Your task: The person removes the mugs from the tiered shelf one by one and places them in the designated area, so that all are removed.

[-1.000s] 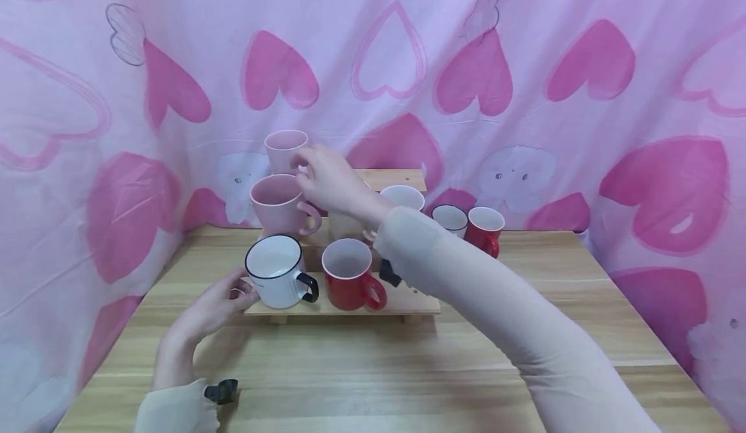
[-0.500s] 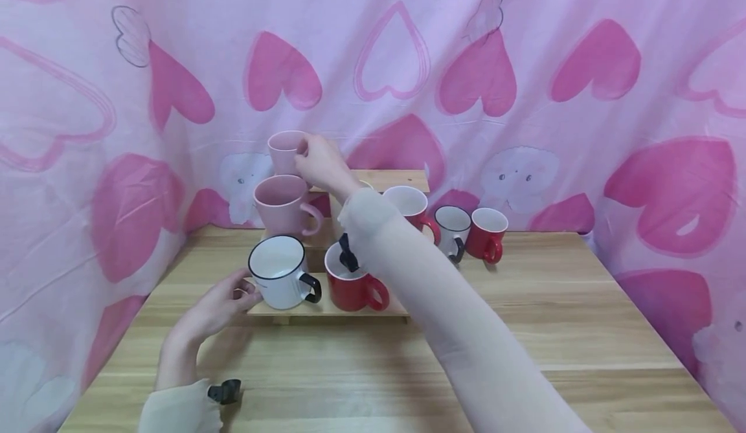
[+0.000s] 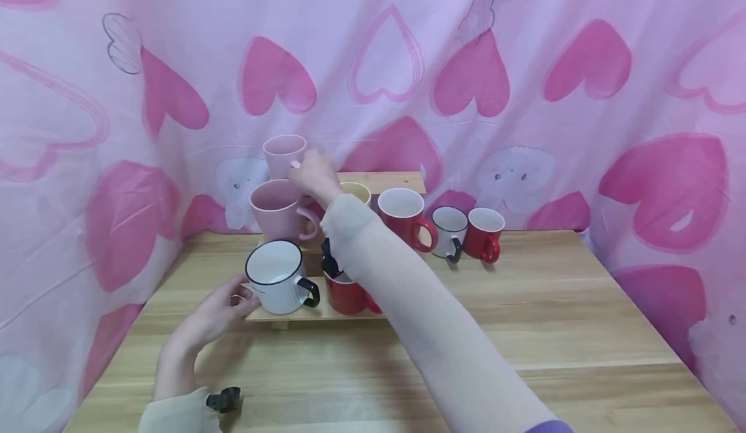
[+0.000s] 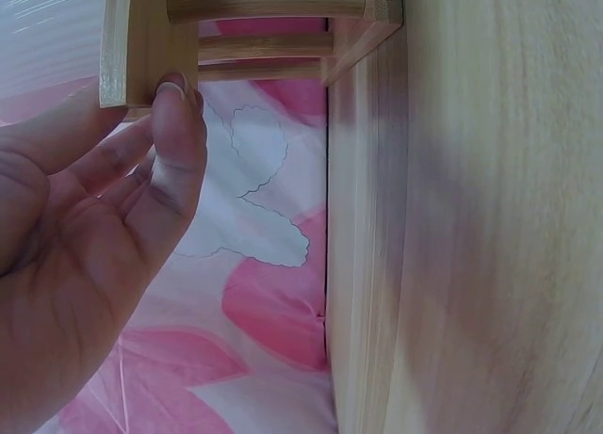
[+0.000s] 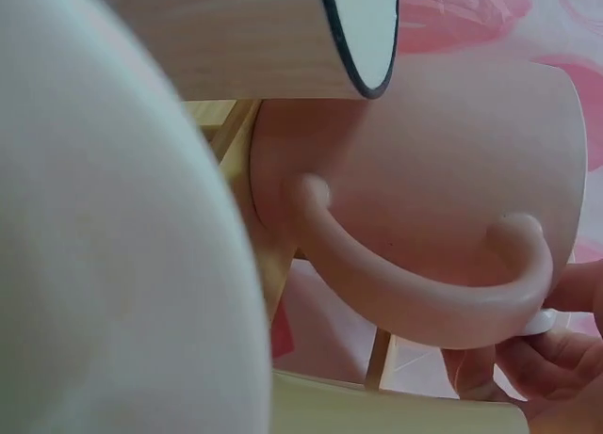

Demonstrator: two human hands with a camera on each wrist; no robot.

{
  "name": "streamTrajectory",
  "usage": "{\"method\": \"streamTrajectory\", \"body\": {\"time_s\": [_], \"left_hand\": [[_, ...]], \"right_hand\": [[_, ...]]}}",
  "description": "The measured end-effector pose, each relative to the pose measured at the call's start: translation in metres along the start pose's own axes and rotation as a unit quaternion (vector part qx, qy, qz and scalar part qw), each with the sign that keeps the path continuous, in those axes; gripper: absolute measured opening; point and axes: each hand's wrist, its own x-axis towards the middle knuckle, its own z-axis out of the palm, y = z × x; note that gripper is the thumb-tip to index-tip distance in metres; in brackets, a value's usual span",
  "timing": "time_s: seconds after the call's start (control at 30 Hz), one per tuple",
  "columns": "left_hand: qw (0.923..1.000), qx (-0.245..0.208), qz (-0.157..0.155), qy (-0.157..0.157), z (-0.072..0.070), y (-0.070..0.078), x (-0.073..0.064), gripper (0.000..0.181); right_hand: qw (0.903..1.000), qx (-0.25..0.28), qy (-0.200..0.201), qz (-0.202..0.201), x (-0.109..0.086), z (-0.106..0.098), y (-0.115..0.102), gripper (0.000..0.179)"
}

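Observation:
My right hand (image 3: 315,177) pinches the handle side of the small pink mug (image 3: 281,153) at the top left of a three-tier wooden rack (image 3: 379,180). The mug stands upright; the hand covers most of its handle. In the right wrist view, these fingers (image 5: 556,363) show behind the handle of the larger pink mug (image 5: 443,161) on the middle tier. My left hand (image 3: 218,310) pinches the left end of the lowest board (image 4: 155,48) between thumb and fingers, beside the white black-rimmed mug (image 3: 276,277). A red mug (image 3: 346,296), partly hidden by my right sleeve, stands beside that one.
A cream-yellow mug (image 3: 357,192) and a red mug (image 3: 402,210) share the middle tier. Behind, on the table's right, stand a small white black-rimmed mug (image 3: 449,229) and a small red mug (image 3: 484,232). A pink heart-print curtain (image 3: 524,129) hangs behind the table.
My right forearm has swung left and lower, uncovering the middle-tier red and yellow mugs and covering part of the front red one. Its fingers have curled in at the small pink mug. The left hand stays put.

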Motion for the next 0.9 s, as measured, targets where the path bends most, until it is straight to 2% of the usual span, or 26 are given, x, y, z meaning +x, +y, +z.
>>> {"method": "streamTrajectory", "body": {"time_s": [0.13, 0.27, 0.47, 0.63, 0.77, 0.9], "left_hand": [[1.0, -0.003, 0.003, 0.0, 0.0, -0.001, -0.002, 0.037], [1.0, -0.001, 0.001, 0.002, -0.001, -0.003, -0.003, 0.035], [1.0, -0.006, 0.006, 0.006, -0.003, -0.004, -0.005, 0.032], [1.0, -0.004, 0.001, 0.004, -0.004, -0.004, -0.007, 0.032], [0.9999, -0.011, -0.002, -0.001, -0.007, -0.004, -0.007, 0.036], [0.9998, -0.018, -0.003, -0.003, -0.007, -0.006, -0.007, 0.034]], "right_hand": [[0.9998, 0.009, 0.002, 0.019, -0.001, 0.0, -0.002, 0.017], [0.9989, 0.03, 0.015, 0.034, 0.0, 0.001, -0.003, 0.022], [0.9972, 0.035, 0.052, 0.042, 0.003, -0.001, -0.002, 0.025], [0.9964, 0.04, 0.059, 0.045, 0.003, -0.008, -0.009, 0.024], [0.9969, 0.042, 0.057, 0.032, 0.003, -0.021, -0.018, 0.023], [0.9976, 0.047, 0.05, 0.001, 0.0, -0.039, -0.02, 0.023]]}}
